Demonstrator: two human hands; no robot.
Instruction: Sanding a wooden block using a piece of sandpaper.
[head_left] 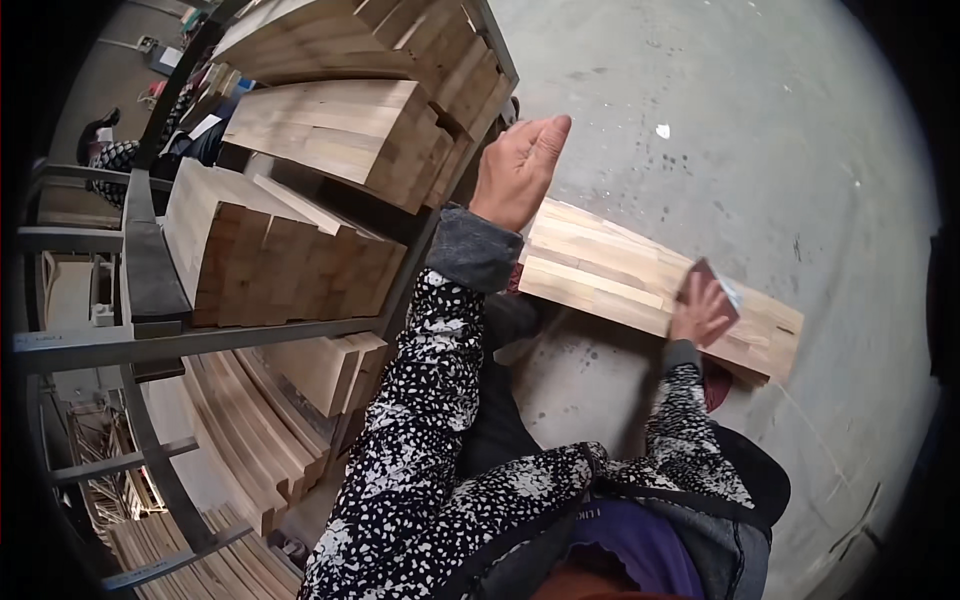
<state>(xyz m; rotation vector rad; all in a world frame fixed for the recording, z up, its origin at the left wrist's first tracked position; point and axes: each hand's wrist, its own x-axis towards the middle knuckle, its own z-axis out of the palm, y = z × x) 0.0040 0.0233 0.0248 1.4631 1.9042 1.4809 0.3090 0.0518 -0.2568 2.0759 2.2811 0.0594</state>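
Observation:
A pale laminated wood board (600, 255) lies crosswise in front of me, raised above the floor. Toward its right end, my right hand (703, 310) presses a thin folded sheet, likely sandpaper (706, 268), flat against the top face. The sheet looks dark brown with a pale blue edge, and my fingers lie spread over it. My left hand (520, 170) is up beside the rack, past the board's left end. It looks closed, thumb along the side; its fingertips are turned away, and whatever they hold, if anything, is hidden.
At my left stands a dark metal rack (250, 343) stacked with thick laminated wood blocks (300, 262) and curved wood pieces (240, 420). Its frame comes close to my left arm. Grey concrete floor (780, 170) with small scraps extends beyond the board. Someone's patterned sleeve (112, 158) shows behind the rack.

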